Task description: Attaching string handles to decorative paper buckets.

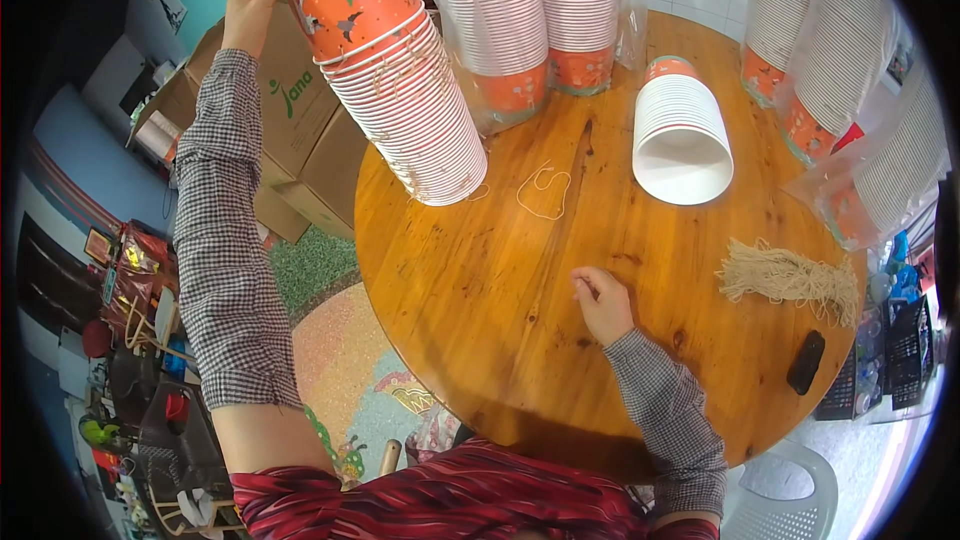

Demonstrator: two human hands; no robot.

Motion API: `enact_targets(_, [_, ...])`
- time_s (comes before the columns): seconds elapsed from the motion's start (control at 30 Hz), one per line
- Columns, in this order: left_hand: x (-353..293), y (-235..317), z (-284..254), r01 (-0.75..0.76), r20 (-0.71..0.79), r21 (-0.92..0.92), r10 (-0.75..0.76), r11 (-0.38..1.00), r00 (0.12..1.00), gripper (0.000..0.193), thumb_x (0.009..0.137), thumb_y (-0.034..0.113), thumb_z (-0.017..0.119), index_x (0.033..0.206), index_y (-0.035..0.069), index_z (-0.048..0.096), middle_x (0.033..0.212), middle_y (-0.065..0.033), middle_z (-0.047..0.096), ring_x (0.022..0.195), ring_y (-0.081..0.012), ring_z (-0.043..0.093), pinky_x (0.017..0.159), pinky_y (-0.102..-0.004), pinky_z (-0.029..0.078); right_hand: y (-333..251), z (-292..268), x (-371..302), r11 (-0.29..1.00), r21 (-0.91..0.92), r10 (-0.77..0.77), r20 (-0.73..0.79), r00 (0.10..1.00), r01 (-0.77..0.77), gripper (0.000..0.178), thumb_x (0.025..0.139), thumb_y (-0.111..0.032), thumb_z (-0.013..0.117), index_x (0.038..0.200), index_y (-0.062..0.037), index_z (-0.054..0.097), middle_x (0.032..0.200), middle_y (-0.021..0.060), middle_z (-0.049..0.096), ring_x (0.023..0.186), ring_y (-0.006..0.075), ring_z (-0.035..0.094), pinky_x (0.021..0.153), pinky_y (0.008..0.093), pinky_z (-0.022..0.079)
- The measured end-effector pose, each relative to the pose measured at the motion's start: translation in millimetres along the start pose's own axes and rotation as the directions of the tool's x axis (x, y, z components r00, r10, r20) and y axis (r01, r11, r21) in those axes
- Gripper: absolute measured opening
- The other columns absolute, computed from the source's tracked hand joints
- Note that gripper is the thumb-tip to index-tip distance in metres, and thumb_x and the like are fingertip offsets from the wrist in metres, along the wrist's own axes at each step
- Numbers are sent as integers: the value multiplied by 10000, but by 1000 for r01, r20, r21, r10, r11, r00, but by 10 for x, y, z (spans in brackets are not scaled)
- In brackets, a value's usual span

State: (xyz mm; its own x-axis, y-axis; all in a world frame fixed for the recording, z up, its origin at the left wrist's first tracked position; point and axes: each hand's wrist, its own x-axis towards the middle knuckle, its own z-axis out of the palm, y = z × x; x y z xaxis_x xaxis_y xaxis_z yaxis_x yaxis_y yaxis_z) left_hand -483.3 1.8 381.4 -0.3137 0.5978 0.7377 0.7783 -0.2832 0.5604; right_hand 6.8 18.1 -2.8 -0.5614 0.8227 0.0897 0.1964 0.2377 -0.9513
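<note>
On the round wooden table (480,280) there's a long cup stack (400,80) leaning over, with the left hand (252,8) gripping its top end, fingers closed on the rim of the end cup. Its bottom end rests on the table near the left edge. The right hand (603,302) sits on the wood nearer the body, loosely curled, fingertips pinched together. Might have a thin string in there, honestly can't tell.

Progress-wise, my read: several stacks (540,10) at the back are already in clear plastic sleeves, and more bagged ones (850,70) line the right side. So a good chunk looks done. The leaning stack has no sleeve yet, and neither does the short stack (680,135) lying on its side with the open mouth facing us. One loose string loop (545,192) lies between them, and a bundle of strings (790,278) waits on the right, so plenty left.

Other stuff: a dark phone (805,362) by the right edge, cardboard boxes (300,120) on the floor to the left. Nothing blocks the middle of the table, but the bagged stacks crowd the back.
</note>
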Motion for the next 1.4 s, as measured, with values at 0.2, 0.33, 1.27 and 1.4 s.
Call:
enact_targets(0.2, [240,436,89,-155,-132,280,198,947,971,306,874,250,704,1048,-1,689,939,-4,680,849,-73,601,756,-220,475,2,13,0,1000,5,11,-10,1000,-11,152,922,-57,554,1038,22,613,926,116,632,731,173,634,678,276,508])
enact_targets(0.33, [58,780,610,-202,-159,424,291,883,943,161,814,112,674,834,-47,693,680,-79,656,620,-129,608,570,-266,489,73,7,6,1000,9,-22,-43,999,23,150,919,-60,561,1031,23,614,906,116,631,721,172,631,662,278,506])
enact_targets(1.27, [0,1072,960,-59,-29,797,135,601,990,257,795,250,713,814,-6,720,736,-168,683,666,-289,662,638,-391,515,-4,5,3,1000,-19,1,1,1000,-1,168,921,-84,571,1051,13,616,907,128,630,728,190,621,679,287,502])
enact_targets(1.4, [-104,1113,1043,-55,-11,814,110,578,994,246,813,250,688,809,5,715,787,-180,686,722,-318,667,655,-408,515,18,-18,-2,999,-42,-19,-19,1000,18,164,915,-81,575,1043,12,618,904,135,629,731,198,622,679,294,502])
